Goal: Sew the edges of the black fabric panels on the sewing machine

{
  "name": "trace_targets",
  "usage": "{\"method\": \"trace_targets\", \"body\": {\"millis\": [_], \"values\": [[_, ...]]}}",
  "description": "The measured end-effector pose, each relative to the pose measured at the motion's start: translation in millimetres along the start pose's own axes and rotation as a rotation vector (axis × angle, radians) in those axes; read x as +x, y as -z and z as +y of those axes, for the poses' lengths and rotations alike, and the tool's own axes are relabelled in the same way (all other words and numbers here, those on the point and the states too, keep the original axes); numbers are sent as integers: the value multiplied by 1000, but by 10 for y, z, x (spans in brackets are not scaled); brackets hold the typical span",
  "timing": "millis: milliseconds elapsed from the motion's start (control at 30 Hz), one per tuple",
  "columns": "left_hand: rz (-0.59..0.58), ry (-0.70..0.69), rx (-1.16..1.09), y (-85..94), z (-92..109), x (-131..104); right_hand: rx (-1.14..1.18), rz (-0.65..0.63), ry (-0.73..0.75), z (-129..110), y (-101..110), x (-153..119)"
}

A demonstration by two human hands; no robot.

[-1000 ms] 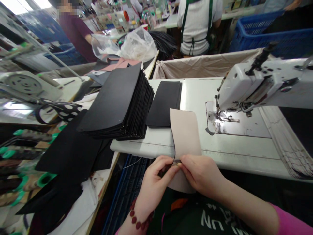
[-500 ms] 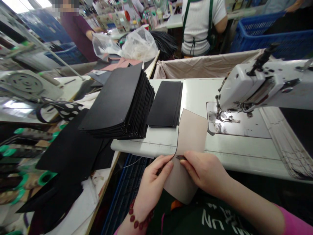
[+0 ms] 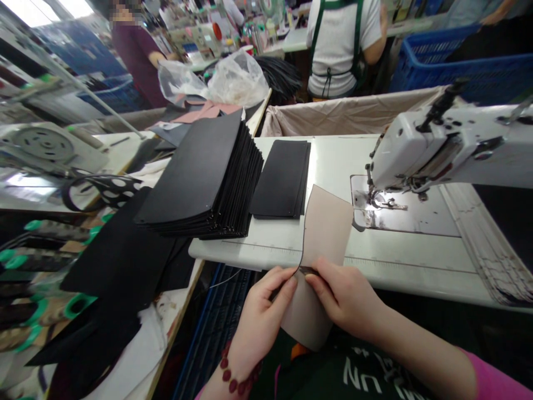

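Note:
A beige panel with a dark edge [image 3: 328, 222] lies partly on the white machine table, its near end hanging over the front edge. My left hand [image 3: 260, 308] pinches the panel's left edge between thumb and fingers. In my right hand [image 3: 347, 294] is a small dark metal tool [image 3: 307, 270], its tip at that same edge, close to the left fingertips. Behind the panel lie a few black panels [image 3: 281, 180]. To their left rises a tall stack of black panels [image 3: 195, 166].
A white sewing machine [image 3: 437, 150] stands at the right, beside a pile of light-edged panels [image 3: 478, 244]. Spools, black pieces and polka-dot-handled scissors [image 3: 104, 189] are on the left. A cloth-lined bin [image 3: 333, 114] and people are behind.
The tool's tip has moved slightly left, up to the panel's edge by my left fingertips. My right hand has shifted a little left with it.

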State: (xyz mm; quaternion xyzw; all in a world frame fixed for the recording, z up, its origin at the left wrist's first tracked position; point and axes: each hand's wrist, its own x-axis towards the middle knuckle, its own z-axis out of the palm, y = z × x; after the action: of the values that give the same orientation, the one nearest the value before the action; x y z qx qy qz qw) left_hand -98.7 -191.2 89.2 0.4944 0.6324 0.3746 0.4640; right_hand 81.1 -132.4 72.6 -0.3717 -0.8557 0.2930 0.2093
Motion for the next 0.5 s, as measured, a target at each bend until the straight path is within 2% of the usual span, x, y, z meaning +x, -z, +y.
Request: {"method": "trace_targets", "body": {"millis": [67,233,400,500], "values": [[-8,-9,13,-6,5,7,47,-31,-17,1,-12,-4],[-16,-10,17,-36,35,15,-97,4,42,9,-21,8],[48,76,-18,-35,16,7,-89,17,21,32,61,21],[40,116,-43,-21,-1,-1,-140,37,8,55,115,25]]}}
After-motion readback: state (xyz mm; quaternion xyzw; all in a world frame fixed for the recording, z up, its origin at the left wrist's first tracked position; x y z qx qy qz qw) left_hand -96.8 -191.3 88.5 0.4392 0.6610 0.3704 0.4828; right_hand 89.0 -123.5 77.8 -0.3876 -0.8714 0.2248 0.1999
